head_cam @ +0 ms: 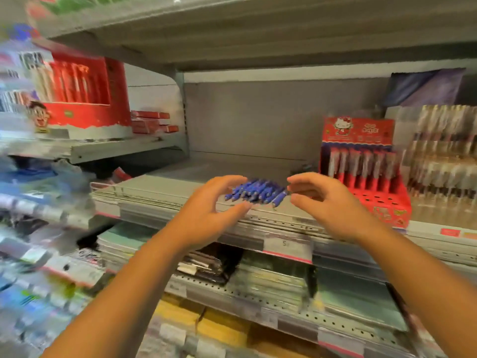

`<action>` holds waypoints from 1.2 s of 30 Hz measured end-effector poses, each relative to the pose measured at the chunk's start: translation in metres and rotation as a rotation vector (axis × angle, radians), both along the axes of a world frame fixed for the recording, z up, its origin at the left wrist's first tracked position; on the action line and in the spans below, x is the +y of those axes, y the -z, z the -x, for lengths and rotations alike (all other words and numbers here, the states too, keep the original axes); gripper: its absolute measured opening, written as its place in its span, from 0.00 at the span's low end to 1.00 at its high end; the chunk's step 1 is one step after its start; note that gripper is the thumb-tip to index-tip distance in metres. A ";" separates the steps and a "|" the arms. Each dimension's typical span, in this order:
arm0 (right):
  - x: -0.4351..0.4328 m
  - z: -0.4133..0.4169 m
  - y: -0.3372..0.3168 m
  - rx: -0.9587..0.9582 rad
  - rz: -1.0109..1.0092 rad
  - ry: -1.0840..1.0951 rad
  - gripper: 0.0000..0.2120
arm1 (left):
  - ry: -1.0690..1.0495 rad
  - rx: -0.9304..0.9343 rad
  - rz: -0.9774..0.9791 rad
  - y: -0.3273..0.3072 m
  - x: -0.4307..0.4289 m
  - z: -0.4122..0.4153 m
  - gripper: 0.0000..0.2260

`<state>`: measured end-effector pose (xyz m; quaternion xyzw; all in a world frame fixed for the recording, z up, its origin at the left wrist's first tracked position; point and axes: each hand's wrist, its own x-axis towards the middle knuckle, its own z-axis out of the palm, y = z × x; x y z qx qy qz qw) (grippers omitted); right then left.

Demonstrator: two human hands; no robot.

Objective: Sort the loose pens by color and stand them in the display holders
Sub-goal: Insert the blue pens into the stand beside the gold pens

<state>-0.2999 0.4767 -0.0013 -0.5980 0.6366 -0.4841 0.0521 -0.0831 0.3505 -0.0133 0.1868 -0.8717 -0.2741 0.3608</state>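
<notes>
The blue pens [255, 193] lie in a loose heap on the shelf [165, 192], between the two hands. The left hand [206, 208] and right hand [325, 202] flank the heap, fingers curved and spread, gripping nothing; blur hides whether any fingertip touches. It would be best to close in from both ends together and square the barrels parallel before lifting. The red display holder [374, 197] stands just beyond the right hand, and its front holes look unfilled.
</notes>
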 end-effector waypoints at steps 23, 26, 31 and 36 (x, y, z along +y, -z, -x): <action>-0.206 0.051 -0.036 0.142 -0.925 0.461 0.15 | -0.059 -0.802 -0.282 -0.035 -0.179 0.144 0.39; -0.211 0.051 -0.035 0.093 -0.948 0.470 0.15 | -0.012 -0.941 -0.259 -0.035 -0.189 0.157 0.39; -0.216 0.042 -0.032 0.057 -0.927 0.506 0.13 | 0.171 -1.104 -0.322 -0.046 -0.193 0.160 0.30; -0.223 0.035 -0.023 0.011 -0.880 0.586 0.09 | 0.274 -1.040 -0.224 -0.041 -0.190 0.163 0.20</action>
